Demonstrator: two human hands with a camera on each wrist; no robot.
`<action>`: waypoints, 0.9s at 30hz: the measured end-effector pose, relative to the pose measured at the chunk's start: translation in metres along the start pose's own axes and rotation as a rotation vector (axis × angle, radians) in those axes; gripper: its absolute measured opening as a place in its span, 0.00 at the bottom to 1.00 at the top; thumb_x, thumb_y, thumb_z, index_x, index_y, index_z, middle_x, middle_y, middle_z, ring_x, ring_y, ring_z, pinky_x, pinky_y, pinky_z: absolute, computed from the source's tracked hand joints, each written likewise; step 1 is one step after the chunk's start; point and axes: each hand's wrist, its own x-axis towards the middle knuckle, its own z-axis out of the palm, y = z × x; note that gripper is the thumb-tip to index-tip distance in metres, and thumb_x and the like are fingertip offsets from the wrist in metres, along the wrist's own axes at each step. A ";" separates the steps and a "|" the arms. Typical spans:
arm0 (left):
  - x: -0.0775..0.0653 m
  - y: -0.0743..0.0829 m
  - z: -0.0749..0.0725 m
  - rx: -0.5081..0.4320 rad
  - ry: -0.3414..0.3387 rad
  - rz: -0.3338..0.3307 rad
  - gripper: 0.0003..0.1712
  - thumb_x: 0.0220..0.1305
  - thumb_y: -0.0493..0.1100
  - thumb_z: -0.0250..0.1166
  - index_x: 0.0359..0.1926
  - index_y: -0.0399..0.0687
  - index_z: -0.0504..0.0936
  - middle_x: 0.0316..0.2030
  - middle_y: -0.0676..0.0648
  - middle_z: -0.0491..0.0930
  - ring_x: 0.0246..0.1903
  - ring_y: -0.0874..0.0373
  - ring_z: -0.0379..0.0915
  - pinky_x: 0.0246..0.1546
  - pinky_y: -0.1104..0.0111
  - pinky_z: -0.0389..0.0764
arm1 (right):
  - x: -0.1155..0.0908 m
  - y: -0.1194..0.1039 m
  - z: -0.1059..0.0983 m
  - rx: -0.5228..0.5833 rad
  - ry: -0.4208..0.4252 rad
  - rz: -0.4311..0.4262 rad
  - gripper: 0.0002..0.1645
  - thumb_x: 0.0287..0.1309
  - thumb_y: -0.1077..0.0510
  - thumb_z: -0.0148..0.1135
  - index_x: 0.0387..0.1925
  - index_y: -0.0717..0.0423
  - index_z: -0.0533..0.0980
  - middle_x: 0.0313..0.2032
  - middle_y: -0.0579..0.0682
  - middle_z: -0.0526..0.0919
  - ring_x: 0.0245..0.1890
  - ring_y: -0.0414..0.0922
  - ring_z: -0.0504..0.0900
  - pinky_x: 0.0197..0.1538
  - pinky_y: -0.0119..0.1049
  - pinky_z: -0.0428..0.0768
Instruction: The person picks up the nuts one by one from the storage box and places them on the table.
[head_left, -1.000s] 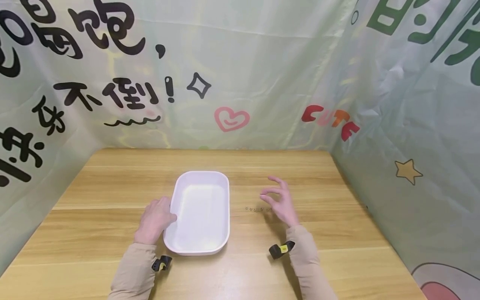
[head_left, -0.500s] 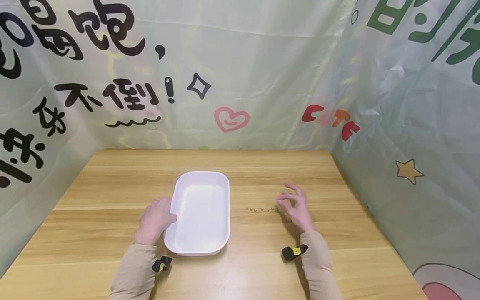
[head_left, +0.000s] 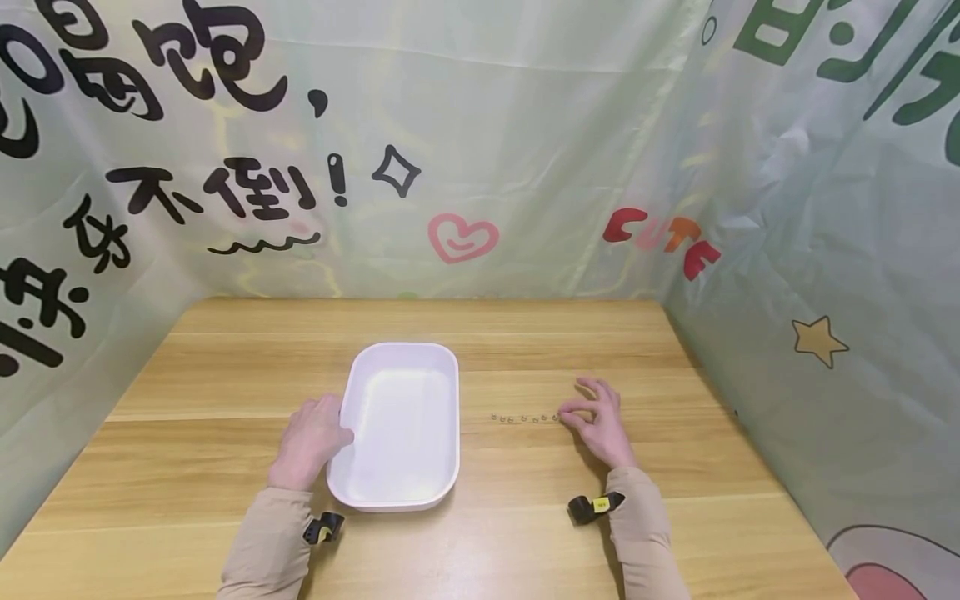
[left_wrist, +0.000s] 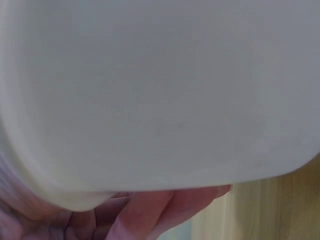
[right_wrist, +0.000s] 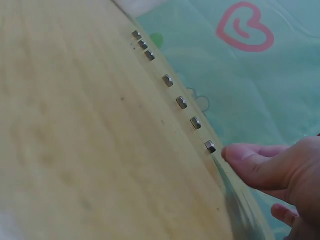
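Observation:
My left hand (head_left: 311, 437) grips the left rim of a white rectangular tray (head_left: 393, 496), with the thumb over the inner edge. The left wrist view shows fingers (left_wrist: 145, 212) below the tray's smooth wall (left_wrist: 165, 100). Several small metal hex nuts (right_wrist: 181, 102) lie in a row on the wooden table (head_left: 510, 533), right of the tray. At the row's right end is my right hand (head_left: 600, 421), thumb and index fingertips together and the other fingers raised. Those fingertips (right_wrist: 232, 152) are right beside the end nut (right_wrist: 210, 146); I cannot tell whether they pinch a nut.
A printed cloth (head_left: 525, 125) hangs behind the table, and another cloth side (head_left: 825, 250) rises along its right edge. Black wrist cameras sit on both sleeves, one (head_left: 324, 528) beside the tray's near left corner.
My right hand has moved right along the row and lowered to its right end, uncovering nuts there. The thumb and index finger have come together. My left hand and the tray have stayed put.

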 end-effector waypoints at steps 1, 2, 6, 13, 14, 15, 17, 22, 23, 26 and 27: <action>0.000 0.000 0.000 -0.001 0.001 0.000 0.12 0.41 0.35 0.59 0.32 0.36 0.76 0.24 0.44 0.75 0.23 0.54 0.69 0.19 0.69 0.67 | 0.000 0.001 0.000 0.000 0.001 0.003 0.04 0.45 0.60 0.64 0.27 0.54 0.81 0.61 0.59 0.61 0.66 0.62 0.42 0.61 0.63 0.46; 0.000 0.000 0.000 -0.002 0.002 0.000 0.12 0.41 0.35 0.59 0.33 0.36 0.76 0.24 0.44 0.75 0.23 0.54 0.69 0.19 0.70 0.67 | -0.001 0.001 0.000 -0.001 0.002 0.003 0.04 0.45 0.60 0.64 0.27 0.54 0.81 0.61 0.59 0.61 0.66 0.62 0.41 0.61 0.63 0.46; 0.000 0.000 0.000 -0.005 0.006 0.004 0.13 0.40 0.34 0.59 0.32 0.36 0.76 0.24 0.44 0.75 0.22 0.54 0.69 0.18 0.70 0.67 | -0.001 0.004 0.001 -0.018 0.013 -0.016 0.03 0.44 0.61 0.65 0.26 0.54 0.81 0.61 0.60 0.61 0.66 0.64 0.40 0.62 0.64 0.38; 0.000 0.000 0.000 -0.020 0.005 0.005 0.13 0.41 0.34 0.59 0.33 0.36 0.76 0.24 0.44 0.76 0.22 0.55 0.70 0.18 0.70 0.68 | -0.002 0.006 0.003 -0.027 0.043 -0.077 0.04 0.42 0.62 0.66 0.25 0.54 0.82 0.59 0.61 0.64 0.65 0.65 0.43 0.61 0.63 0.29; 0.000 0.000 -0.001 -0.017 0.007 0.006 0.13 0.41 0.34 0.59 0.33 0.36 0.76 0.24 0.44 0.76 0.22 0.55 0.70 0.18 0.70 0.68 | -0.002 0.007 0.003 -0.028 0.049 -0.084 0.04 0.42 0.62 0.66 0.25 0.54 0.82 0.59 0.61 0.64 0.64 0.66 0.43 0.61 0.63 0.29; -0.001 0.000 -0.001 -0.018 0.007 0.007 0.13 0.40 0.34 0.59 0.33 0.36 0.76 0.24 0.44 0.76 0.22 0.55 0.70 0.18 0.70 0.68 | -0.002 0.007 0.004 -0.030 0.054 -0.092 0.04 0.41 0.62 0.66 0.25 0.54 0.82 0.59 0.61 0.64 0.64 0.66 0.44 0.61 0.64 0.30; -0.001 0.001 -0.001 -0.020 0.008 0.009 0.13 0.40 0.34 0.59 0.33 0.37 0.77 0.24 0.44 0.76 0.22 0.55 0.70 0.18 0.70 0.68 | -0.002 0.008 0.004 -0.031 0.062 -0.101 0.04 0.40 0.62 0.67 0.25 0.54 0.82 0.58 0.62 0.64 0.64 0.66 0.44 0.61 0.64 0.30; -0.001 0.001 -0.003 -0.027 0.004 0.006 0.13 0.40 0.34 0.59 0.33 0.36 0.77 0.24 0.44 0.76 0.22 0.55 0.70 0.18 0.70 0.68 | -0.003 0.009 0.006 -0.037 0.072 -0.110 0.04 0.39 0.61 0.67 0.24 0.53 0.82 0.58 0.62 0.65 0.64 0.66 0.45 0.60 0.65 0.29; -0.001 0.001 -0.003 -0.027 0.003 0.004 0.13 0.40 0.33 0.59 0.33 0.36 0.77 0.24 0.44 0.76 0.22 0.55 0.70 0.18 0.70 0.68 | -0.003 0.009 0.006 -0.038 0.074 -0.111 0.04 0.40 0.61 0.67 0.24 0.52 0.82 0.58 0.61 0.65 0.64 0.65 0.45 0.60 0.65 0.29; -0.001 0.001 -0.002 -0.023 0.001 0.001 0.13 0.40 0.34 0.59 0.33 0.37 0.76 0.24 0.44 0.76 0.22 0.55 0.70 0.19 0.70 0.68 | -0.004 0.009 0.006 -0.039 0.079 -0.114 0.04 0.40 0.61 0.67 0.24 0.52 0.82 0.58 0.62 0.66 0.64 0.65 0.46 0.60 0.65 0.29; -0.001 0.001 -0.002 -0.023 0.000 -0.001 0.12 0.40 0.34 0.59 0.32 0.37 0.76 0.24 0.44 0.76 0.22 0.54 0.70 0.19 0.69 0.68 | -0.004 0.009 0.006 -0.037 0.080 -0.115 0.04 0.40 0.61 0.67 0.24 0.52 0.82 0.58 0.62 0.66 0.64 0.65 0.46 0.60 0.65 0.29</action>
